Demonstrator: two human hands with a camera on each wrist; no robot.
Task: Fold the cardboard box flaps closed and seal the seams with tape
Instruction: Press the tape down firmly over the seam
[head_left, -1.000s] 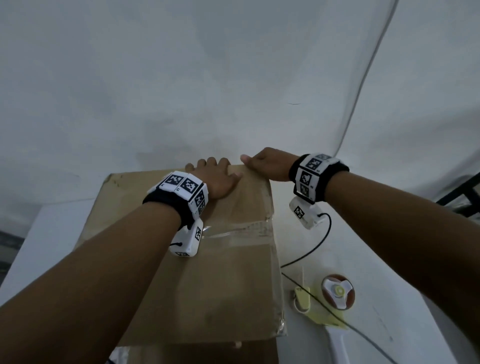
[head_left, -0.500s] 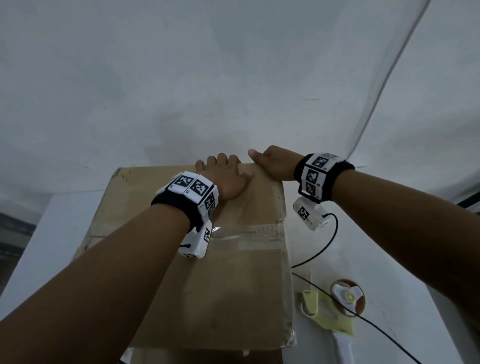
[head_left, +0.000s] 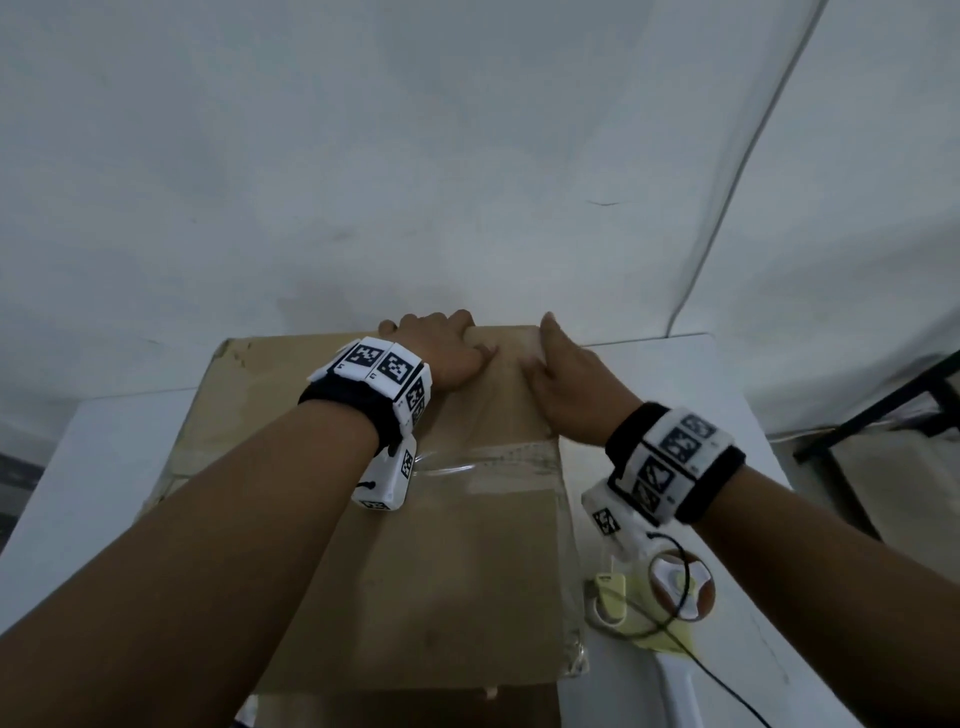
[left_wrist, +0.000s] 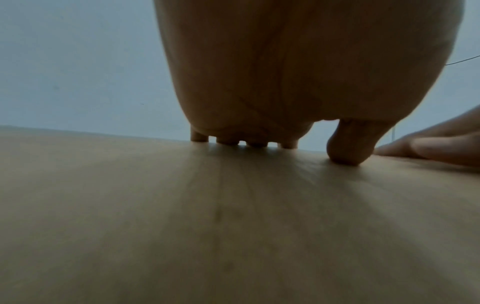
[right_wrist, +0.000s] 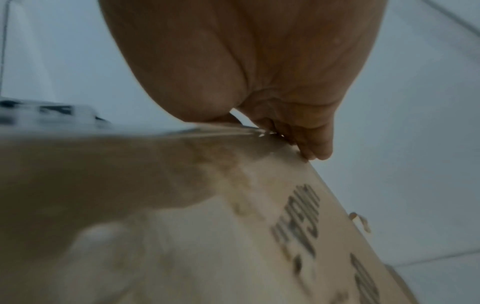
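Nearest to you, the tape gun (head_left: 670, 597) lay on the white table (head_left: 104, 467), just right of the box's (head_left: 457, 571) near right corner, with a thin black cable (head_left: 727, 691) trailing over it. The box sat in the middle of the table, flaps down, its top facing you. A strip of clear tape (head_left: 493, 462) ran across the top, from under your left wrist to the right edge. Past that strip, both your hands were down on the far part of the lid. Your left hand (head_left: 441, 353) lay palm down, its fingers (left_wrist: 257, 144) hooked over the far edge and the thumb (left_wrist: 345, 152) pressed onto the cardboard. Your right hand (head_left: 566, 384) was flat beside it, close but not touching, at the far right corner; the fingers were straight, clamped on nothing, with the fingertips (right_wrist: 314, 148) right at the box edge. Blurred dark print (right_wrist: 298, 222) showed on the box side under that hand. Beyond the box stood the pale wall (head_left: 467, 156), and a dark frame (head_left: 883, 410) off to the right.
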